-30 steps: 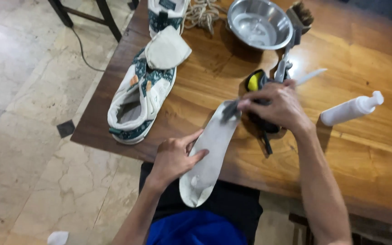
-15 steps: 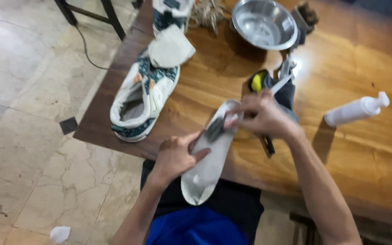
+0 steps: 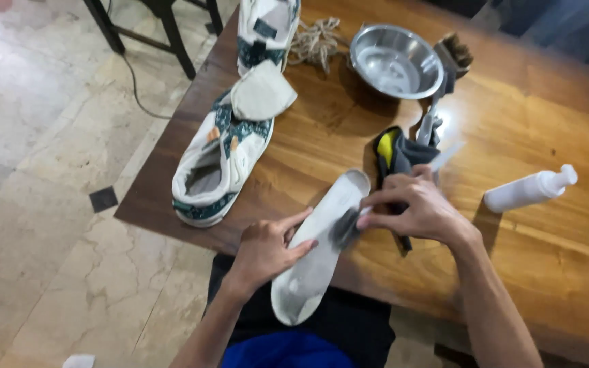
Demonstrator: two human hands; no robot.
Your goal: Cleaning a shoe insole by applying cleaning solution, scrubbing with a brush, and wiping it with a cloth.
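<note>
Wooden table (image 3: 526, 272): left hand (image 3: 267, 249) grips white insole (image 3: 318, 249); right hand (image 3: 420, 208) pinches brush (image 3: 344, 228).

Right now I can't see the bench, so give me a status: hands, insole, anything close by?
Left hand steadies white insole at table edge. Right hand presses small brush onto it. Dark cloth just behind, sneaker to the left.
</note>
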